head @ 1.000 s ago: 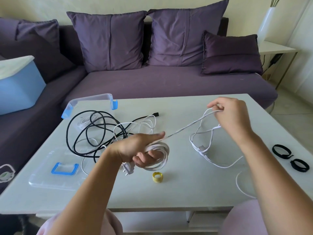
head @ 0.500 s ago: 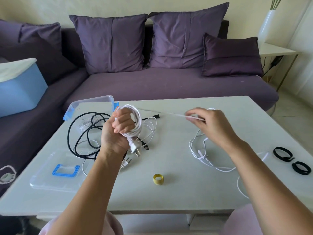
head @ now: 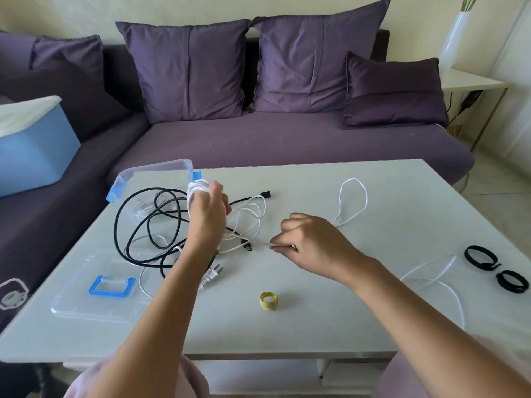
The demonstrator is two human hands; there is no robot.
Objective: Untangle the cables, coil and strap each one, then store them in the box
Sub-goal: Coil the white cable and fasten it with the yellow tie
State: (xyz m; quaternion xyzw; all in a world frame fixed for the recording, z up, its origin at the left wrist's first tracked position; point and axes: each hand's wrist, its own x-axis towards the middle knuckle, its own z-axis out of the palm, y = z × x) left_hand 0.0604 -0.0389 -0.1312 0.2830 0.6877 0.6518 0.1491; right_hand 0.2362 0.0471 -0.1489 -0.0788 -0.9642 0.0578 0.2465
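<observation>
We are coiling the white cable. The left grip is raised above the worktop, near the box, and is closing round a bundle of finished turns that shows above the knuckles. The right grip is pinching a thin white strand between thumb and fingertips, with the other fingers curled in. The slack is lying behind and to the right of this grip: one open loop and more white runs near the worktop's right edge.

Procedure, in our judgement:

1. We are feeding the strand through the right grip under light tension, so that each turn is landing beside the one before it and not across it.
2. We are holding the turns to one diameter. Uneven turns are likely to slip once strapped.
3. We are watching the black cable under the left grip. White loops are lying over it there, and a hard pull risks dragging both together.
4. We are lifting the slack clear instead of pulling it flat across the worktop, since the open loop may tighten into a kink.

The yellow strap is lying near the front edge, within reach for binding the finished coil.
</observation>
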